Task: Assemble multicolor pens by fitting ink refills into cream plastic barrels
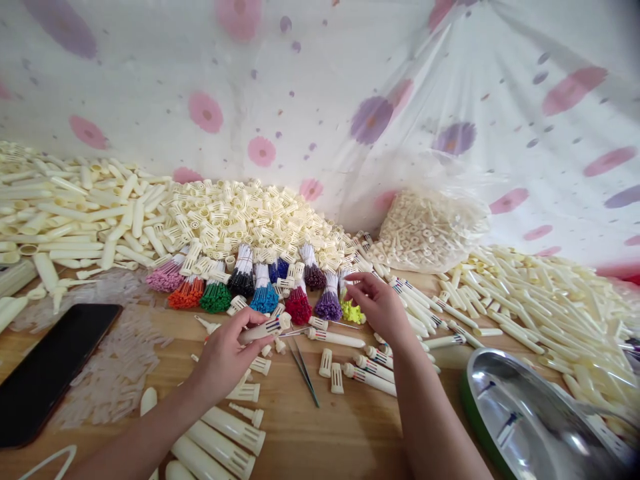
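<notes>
My left hand (pixel 227 350) is closed round a cream multicolour pen body (pixel 263 329), its slotted end with coloured sliders pointing right. My right hand (pixel 377 303) is pinched at the white ends of a bundle of yellow-green pen refills (pixel 353 312); what lies between its fingertips is too small to make out. Beside that bundle stand bundles of purple refills (pixel 329 305), red refills (pixel 298 305) and several other colours. Tweezers (pixel 305 373) lie on the table between my hands. Just right of my left hand rests another pen body (pixel 336 338).
Slotted cream pen parts (pixel 250 213) are heaped at the back, with barrels (pixel 75 207) on the left. A bag of small parts (pixel 433 230) stands behind my right hand. Front right is a metal tray (pixel 540 413); front left, a black phone (pixel 55 370). A flowered sheet (pixel 300 87) hangs behind.
</notes>
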A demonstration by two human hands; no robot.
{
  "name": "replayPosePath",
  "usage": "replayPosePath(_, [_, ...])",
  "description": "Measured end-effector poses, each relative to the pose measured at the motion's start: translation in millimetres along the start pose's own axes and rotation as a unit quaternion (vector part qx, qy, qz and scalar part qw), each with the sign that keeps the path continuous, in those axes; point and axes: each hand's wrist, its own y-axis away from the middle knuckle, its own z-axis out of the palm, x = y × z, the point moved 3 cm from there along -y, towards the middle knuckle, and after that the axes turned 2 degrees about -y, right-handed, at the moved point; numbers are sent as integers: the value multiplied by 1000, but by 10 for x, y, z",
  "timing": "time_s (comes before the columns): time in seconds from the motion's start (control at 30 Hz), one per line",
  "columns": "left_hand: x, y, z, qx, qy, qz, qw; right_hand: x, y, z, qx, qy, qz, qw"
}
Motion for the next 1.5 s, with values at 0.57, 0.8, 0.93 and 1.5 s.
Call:
replayPosePath(0.57, [-41, -1, 55, -38, 54, -53, 996, 105, -18, 436, -119, 430, 85, 891])
replayPosePath(0.8, [-29, -5, 54, -39, 56, -43, 997, 240, -100, 341, -134, 349, 80, 924])
replayPosePath(0.93, [-30, -6, 46, -36, 55, -47, 997, 236, -110, 277, -101, 335, 93, 932])
replayPosePath(1.5, [-38, -10, 44, -40, 44, -47, 997, 307, -138, 75, -139, 297, 114, 938])
